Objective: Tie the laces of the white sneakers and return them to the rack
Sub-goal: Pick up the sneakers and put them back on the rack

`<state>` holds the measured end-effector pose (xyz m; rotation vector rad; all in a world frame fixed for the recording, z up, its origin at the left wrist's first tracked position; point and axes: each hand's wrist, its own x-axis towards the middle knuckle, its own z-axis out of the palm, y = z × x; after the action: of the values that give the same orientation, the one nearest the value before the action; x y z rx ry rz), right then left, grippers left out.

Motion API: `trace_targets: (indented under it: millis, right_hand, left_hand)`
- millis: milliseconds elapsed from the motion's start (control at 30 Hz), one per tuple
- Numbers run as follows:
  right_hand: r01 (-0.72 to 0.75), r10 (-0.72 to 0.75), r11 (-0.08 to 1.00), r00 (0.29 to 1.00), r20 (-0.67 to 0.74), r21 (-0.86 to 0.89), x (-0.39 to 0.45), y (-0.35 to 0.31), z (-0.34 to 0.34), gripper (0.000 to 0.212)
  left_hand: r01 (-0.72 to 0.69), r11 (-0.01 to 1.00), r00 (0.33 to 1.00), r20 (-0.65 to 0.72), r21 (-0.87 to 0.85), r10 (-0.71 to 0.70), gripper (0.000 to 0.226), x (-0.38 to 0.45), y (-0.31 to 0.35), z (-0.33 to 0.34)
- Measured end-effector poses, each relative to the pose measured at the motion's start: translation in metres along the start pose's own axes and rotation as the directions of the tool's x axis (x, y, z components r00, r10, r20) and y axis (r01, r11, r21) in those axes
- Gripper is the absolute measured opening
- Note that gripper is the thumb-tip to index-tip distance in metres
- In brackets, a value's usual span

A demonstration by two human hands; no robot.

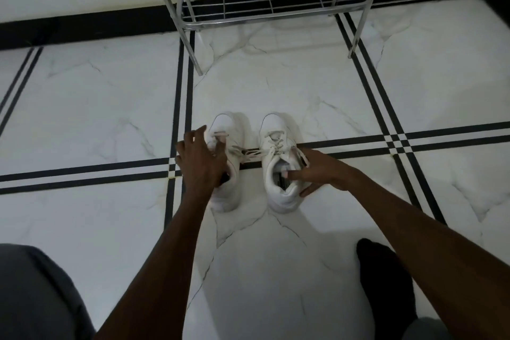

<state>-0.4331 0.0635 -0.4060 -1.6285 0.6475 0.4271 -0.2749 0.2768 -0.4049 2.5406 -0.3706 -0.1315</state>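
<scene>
Seen from the head camera, a pair of white sneakers [255, 157] stands toes-forward on the marble floor [110, 107], in front of the wire rack [265, 0]. The left hand [201, 163] clasps one collar, the right hand [320, 171] grips the other's rim, apparently steadying or about to lift them; loose laces [249, 152] trail between.
</scene>
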Motion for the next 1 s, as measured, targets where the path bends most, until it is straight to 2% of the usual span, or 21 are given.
trace_targets:
  millis: [67, 100, 167, 233, 333, 367, 467, 533, 600, 733, 833, 1000]
  right_hand:
    - [0.002, -0.011, 0.996, 0.994, -0.110, -0.084, 0.009, 0.000, 0.010, 0.044]
    - [0.008, -0.033, 0.988, 0.987, -0.155, -0.157, 0.013, 0.000, 0.014, 0.043]
    - [0.003, -0.065, 0.963, 0.973, -0.222, -0.269, 0.017, -0.002, 0.020, 0.041]
    - [0.010, -0.087, 0.960, 0.961, -0.263, -0.280, 0.018, -0.006, 0.025, 0.035]
    - [0.027, -0.133, 0.949, 0.938, -0.321, -0.314, 0.021, -0.007, 0.029, 0.031]
    - [0.033, -0.143, 0.948, 0.932, -0.333, -0.316, 0.022, -0.007, 0.029, 0.032]
    - [0.057, -0.172, 0.949, 0.918, -0.358, -0.311, 0.024, -0.007, 0.030, 0.031]
    - [0.067, -0.202, 0.937, 0.905, -0.375, -0.343, 0.024, -0.008, 0.030, 0.023]
    - [0.078, -0.234, 0.924, 0.889, -0.393, -0.375, 0.023, -0.008, 0.030, 0.019]
    - [0.102, -0.253, 0.934, 0.865, -0.433, -0.342, 0.020, -0.002, 0.028, 0.018]
    - [0.130, -0.272, 0.941, 0.842, -0.466, -0.313, 0.020, 0.003, 0.023, 0.024]
    - [0.187, -0.334, 0.929, 0.796, -0.504, -0.319, 0.025, -0.001, 0.002, 0.032]
  left_hand:
    - [0.170, 0.981, 0.980, 0.122, -0.092, -0.158, 0.063, 0.000, -0.016, -0.007]
    - [0.189, 0.974, 0.965, 0.204, -0.125, -0.161, 0.071, -0.001, -0.024, -0.010]
    - [0.101, 0.982, 0.931, 0.364, -0.161, -0.036, 0.074, -0.007, -0.033, -0.012]
    - [0.090, 0.979, 0.899, 0.438, -0.185, 0.000, 0.049, -0.007, -0.035, -0.014]
    - [0.227, 0.927, 0.871, 0.488, -0.299, -0.056, 0.008, -0.008, -0.029, -0.014]
    - [0.217, 0.924, 0.873, 0.487, -0.314, -0.039, 0.006, -0.010, -0.027, -0.015]
    - [0.269, 0.887, 0.860, 0.508, -0.374, -0.047, 0.056, -0.017, -0.028, -0.010]
    - [0.343, 0.861, 0.857, 0.500, -0.375, -0.123, 0.071, -0.020, -0.025, -0.009]
    - [0.351, 0.862, 0.872, 0.462, -0.366, -0.159, 0.071, -0.024, -0.020, -0.006]
    - [0.278, 0.890, 0.925, 0.351, -0.362, -0.146, 0.069, -0.026, -0.021, 0.008]
    - [0.230, 0.907, 0.941, 0.318, -0.353, -0.115, 0.062, -0.026, -0.013, 0.012]
    - [0.150, 0.908, 0.964, 0.263, -0.391, -0.047, 0.069, -0.015, 0.007, 0.015]
